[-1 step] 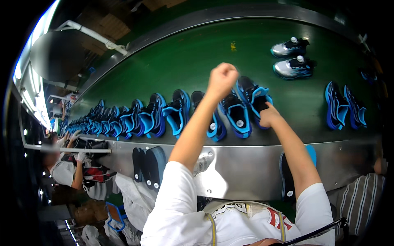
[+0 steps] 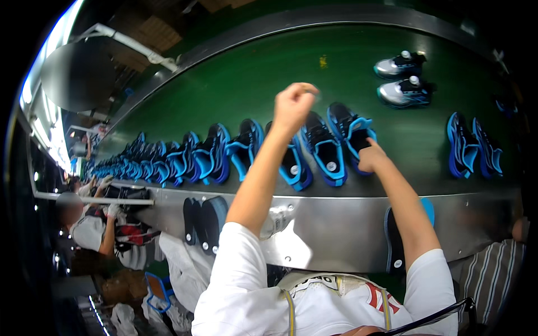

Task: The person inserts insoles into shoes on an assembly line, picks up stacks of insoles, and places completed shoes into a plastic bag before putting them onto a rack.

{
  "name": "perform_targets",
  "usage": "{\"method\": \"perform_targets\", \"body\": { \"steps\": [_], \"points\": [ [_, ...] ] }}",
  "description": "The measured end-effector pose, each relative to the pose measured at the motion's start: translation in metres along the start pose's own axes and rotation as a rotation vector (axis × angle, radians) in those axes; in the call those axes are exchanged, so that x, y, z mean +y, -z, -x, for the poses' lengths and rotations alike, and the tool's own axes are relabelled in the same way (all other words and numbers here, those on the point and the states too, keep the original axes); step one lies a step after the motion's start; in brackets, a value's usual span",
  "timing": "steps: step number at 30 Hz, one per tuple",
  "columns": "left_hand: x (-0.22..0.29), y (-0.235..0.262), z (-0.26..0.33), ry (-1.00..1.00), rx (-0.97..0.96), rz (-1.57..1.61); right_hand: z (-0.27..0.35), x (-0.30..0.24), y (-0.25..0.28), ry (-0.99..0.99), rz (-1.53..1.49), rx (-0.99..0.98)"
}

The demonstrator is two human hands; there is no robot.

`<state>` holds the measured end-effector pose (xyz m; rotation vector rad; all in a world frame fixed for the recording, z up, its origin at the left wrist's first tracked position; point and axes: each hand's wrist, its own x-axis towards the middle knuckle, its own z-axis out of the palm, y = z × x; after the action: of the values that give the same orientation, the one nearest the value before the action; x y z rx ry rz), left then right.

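Note:
A row of black and blue sneakers lies along the near side of the green belt. My right hand (image 2: pixel 372 157) is at the heel of one sneaker (image 2: pixel 344 122), curled at its collar with fingers partly inside the opening. My left hand (image 2: pixel 295 105) is raised above the row, fingers curled and slightly blurred; anything in them is too small to make out. Between my hands sits another sneaker (image 2: pixel 327 150), a round white mark showing inside its heel. Left of that one, my left forearm partly covers a further sneaker (image 2: pixel 294 168).
Two silver and black shoes (image 2: pixel 402 93) stand farther back. A separate blue pair (image 2: pixel 464 147) lies to the right. Dark insoles (image 2: pixel 212 224) rest at the metal edge (image 2: pixel 342 224) on the left, and another insole (image 2: pixel 394 241) beside my right forearm. Another person (image 2: pixel 92 229) works at far left.
My left hand has shifted slightly left. The shoes appear slightly farther right in view. My right hand stays at the same sneaker's heel.

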<state>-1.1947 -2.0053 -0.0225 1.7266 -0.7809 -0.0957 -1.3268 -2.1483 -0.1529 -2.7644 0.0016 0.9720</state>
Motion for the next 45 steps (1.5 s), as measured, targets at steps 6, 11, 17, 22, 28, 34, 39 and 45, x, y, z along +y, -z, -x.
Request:
{"method": "perform_targets", "body": {
  "steps": [6,11,17,22,28,34,39,45],
  "points": [
    [0.038,0.121,0.139,0.380,0.169,0.130,0.001,0.008,-0.011,-0.025,-0.043,0.211],
    [0.005,0.098,0.248,0.170,0.060,-0.574,0.024,-0.018,-0.017,0.044,-0.324,0.866],
    [-0.004,0.086,0.275,-0.002,0.023,-0.809,0.067,-0.118,-0.046,0.340,-0.581,1.181],
    [-0.004,0.080,0.279,-0.126,0.186,-0.737,0.069,-0.239,-0.074,0.620,-0.751,0.547],
    [0.006,0.054,0.300,0.023,0.210,-0.861,0.082,-0.269,-0.115,0.454,-0.908,0.520],
    [0.047,0.003,0.368,0.006,0.263,-0.808,0.148,-0.252,-0.161,0.356,-0.882,0.524],
    [0.070,-0.028,0.394,-0.063,0.289,-0.935,0.179,-0.231,-0.174,0.382,-0.891,0.539],
    [0.097,-0.063,0.410,0.020,0.396,-0.986,0.199,-0.210,-0.171,0.467,-0.925,0.534]
  ]
}}
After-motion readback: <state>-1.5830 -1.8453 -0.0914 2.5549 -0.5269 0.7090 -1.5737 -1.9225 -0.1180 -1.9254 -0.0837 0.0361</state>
